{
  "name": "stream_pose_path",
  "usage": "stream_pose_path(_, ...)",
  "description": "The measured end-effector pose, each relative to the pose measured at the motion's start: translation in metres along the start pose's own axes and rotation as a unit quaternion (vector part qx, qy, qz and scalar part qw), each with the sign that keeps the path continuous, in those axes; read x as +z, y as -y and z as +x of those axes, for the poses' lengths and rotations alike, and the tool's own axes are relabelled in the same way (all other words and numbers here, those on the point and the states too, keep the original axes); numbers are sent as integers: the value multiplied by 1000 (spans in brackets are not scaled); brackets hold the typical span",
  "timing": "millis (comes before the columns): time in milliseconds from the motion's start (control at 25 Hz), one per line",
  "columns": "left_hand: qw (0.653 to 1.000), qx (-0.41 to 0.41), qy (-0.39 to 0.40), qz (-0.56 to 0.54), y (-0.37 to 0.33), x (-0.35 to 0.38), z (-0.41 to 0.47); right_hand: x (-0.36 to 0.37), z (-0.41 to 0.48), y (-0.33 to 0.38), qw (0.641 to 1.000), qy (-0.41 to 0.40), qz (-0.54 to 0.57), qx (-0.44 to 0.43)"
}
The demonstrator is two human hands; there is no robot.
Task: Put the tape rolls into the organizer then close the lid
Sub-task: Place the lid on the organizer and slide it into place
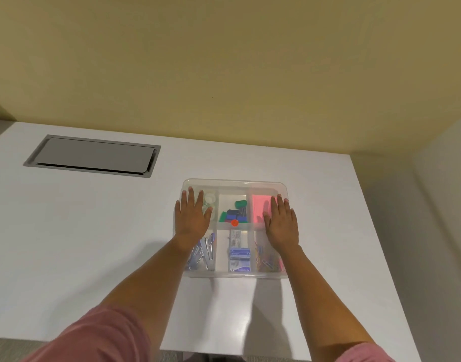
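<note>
A clear plastic organizer (pixel 234 275) with several compartments sits on the white table, its clear lid (pixel 234 182) lying flat on top. Clear tape rolls (pixel 210 198) show through the lid in the far-left compartment, partly hidden by my left hand. My left hand (pixel 192 218) lies palm-down, fingers spread, on the lid's left side. My right hand (pixel 281 222) lies flat on the lid's right side, over the pink pad. Neither hand holds anything.
Other compartments hold green and blue clips (pixel 236 212), a pink pad (pixel 259 210), staple boxes (pixel 239 253), metal clips (pixel 202 253) and coloured paper clips (pixel 266 259). A grey cable hatch (pixel 93 156) is set in the table at the far left. The table's right edge (pixel 375 231) is close.
</note>
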State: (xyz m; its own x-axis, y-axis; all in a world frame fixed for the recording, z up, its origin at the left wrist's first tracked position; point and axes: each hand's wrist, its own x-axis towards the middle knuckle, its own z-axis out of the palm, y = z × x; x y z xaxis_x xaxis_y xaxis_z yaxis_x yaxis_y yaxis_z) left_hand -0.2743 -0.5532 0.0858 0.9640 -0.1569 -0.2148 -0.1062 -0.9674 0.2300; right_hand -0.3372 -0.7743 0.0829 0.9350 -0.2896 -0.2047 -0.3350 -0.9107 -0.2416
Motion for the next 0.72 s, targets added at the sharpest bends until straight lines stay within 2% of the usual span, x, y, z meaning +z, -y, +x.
stream_pose_path(200,999,20,-23,15,-5,3,28,-10,35,2,999,6,-13,-30)
stream_pose_path(400,999,5,-24,49,-6,14,34,-5,50,1,999,-14,-11,-39)
stream_pose_path(600,991,39,-130,-16,-9,13,26,5,52,2,998,-51,-11,-20)
stream_pose_path(720,993,29,-110,-22,-10,13,30,7,53,4,998,-66,-8,-18)
